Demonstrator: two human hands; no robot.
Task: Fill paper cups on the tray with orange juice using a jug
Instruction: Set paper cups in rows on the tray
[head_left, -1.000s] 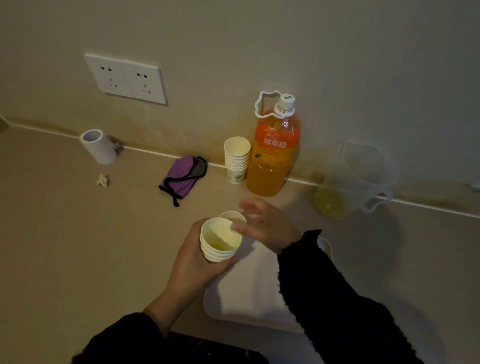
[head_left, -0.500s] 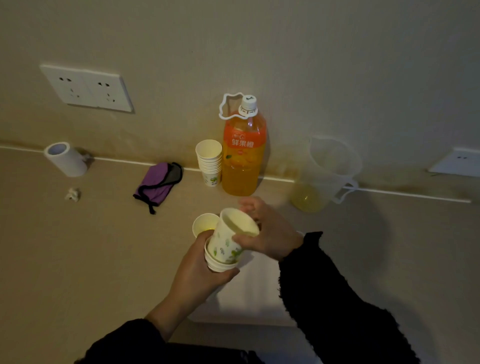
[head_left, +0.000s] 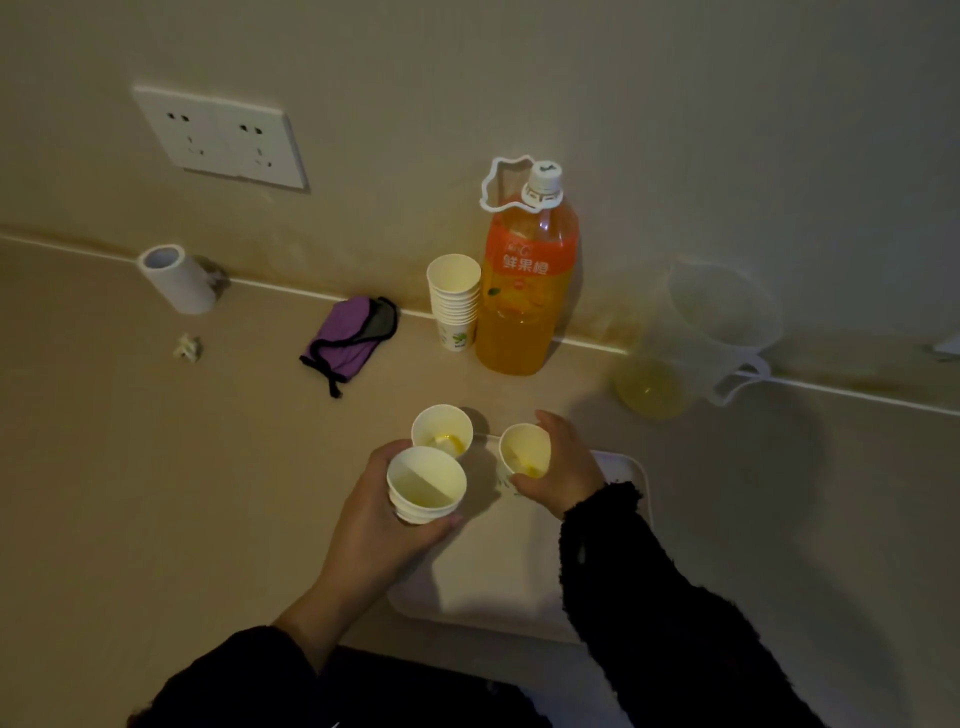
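A white double socket (head_left: 221, 140) is set in the wall. Below it a white roll (head_left: 176, 278) sits on the beige surface (head_left: 130, 493), close to the wall. A crumpled scrap (head_left: 188, 347) lies just before the roll. Right of both lies a purple pouch (head_left: 349, 338) with black trim.

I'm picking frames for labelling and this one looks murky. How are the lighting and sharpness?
Head view: dim, warm light overall; the clear jug nearly melts into the wall, only the juice at its bottom standing out; a broad soft shadow darkens the counter at right; the bottle label reads sharply.
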